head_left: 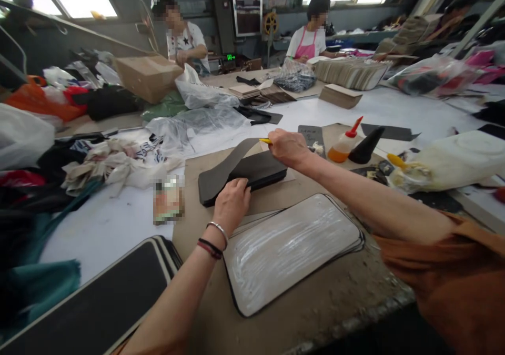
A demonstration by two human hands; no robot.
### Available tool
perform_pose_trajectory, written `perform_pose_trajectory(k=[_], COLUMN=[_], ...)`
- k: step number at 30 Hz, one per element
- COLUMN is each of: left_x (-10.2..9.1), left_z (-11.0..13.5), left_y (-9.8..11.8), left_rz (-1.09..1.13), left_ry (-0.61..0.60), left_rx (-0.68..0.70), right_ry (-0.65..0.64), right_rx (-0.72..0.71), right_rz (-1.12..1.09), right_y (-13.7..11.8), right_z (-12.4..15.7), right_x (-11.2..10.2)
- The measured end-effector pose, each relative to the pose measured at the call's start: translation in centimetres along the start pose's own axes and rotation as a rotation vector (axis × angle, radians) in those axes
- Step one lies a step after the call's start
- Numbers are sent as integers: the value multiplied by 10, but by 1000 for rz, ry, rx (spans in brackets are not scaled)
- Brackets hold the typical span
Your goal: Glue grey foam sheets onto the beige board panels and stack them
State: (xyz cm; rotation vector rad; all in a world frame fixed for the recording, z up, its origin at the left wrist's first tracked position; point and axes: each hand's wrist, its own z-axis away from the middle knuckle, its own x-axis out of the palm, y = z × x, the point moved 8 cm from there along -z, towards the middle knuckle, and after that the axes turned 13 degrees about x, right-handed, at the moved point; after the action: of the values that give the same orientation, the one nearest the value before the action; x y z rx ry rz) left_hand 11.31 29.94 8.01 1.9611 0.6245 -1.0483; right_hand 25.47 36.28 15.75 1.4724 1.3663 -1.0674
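From where I stand, a worker's two bare hands meet over a stack of dark panels [272,170] in the middle of the work table. The right hand [290,147] is closed in a fist around a yellow stick [265,140]; whether it also pinches the sheet beside it, I cannot tell. The left hand [232,202] is loosely bent, fingertips resting at the stack's near edge; its thumb is hidden, so I cannot tell whether it grips.

The top sheet [226,171], dark grey, curves up off the stack, its raised end by the right fist and its left end lying flat. It looks light, thin and bendy, likely to crease if folded hard; best held by a corner or edge, with the stack pressed down.

Nearer the worker, a pale panel [292,255] tops another pile, streaked with shiny white, probably tacky, so better handled by its rim. Both piles sit on a brown board [205,313]. To the right stand an amber bottle [340,149] and a black cone [366,145]. Beyond, two co-workers [187,44] [307,42] sit among bags and cardboard.
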Motion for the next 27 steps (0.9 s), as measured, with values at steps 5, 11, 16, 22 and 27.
perform_pose_trajectory(k=[5,11,16,22,27], left_x=[8,-14,-40,-58,-72], left_z=[12,29,51,88,104], left_y=[-35,-35,-10,4,32], left_rz=[283,788,1384,1618,1403], left_ry=[107,310,452,639,551], left_rx=[-169,-286,-333,-634,-659], right_ry=[102,215,242,202,268], right_rx=[-4,-3,-66,-134,36], right_rz=[-1,40,101,111,-205], right_y=[7,27,40,58,92], right_z=[14,43,82,131,168], right_x=[-38,-78,-86,-86,-110])
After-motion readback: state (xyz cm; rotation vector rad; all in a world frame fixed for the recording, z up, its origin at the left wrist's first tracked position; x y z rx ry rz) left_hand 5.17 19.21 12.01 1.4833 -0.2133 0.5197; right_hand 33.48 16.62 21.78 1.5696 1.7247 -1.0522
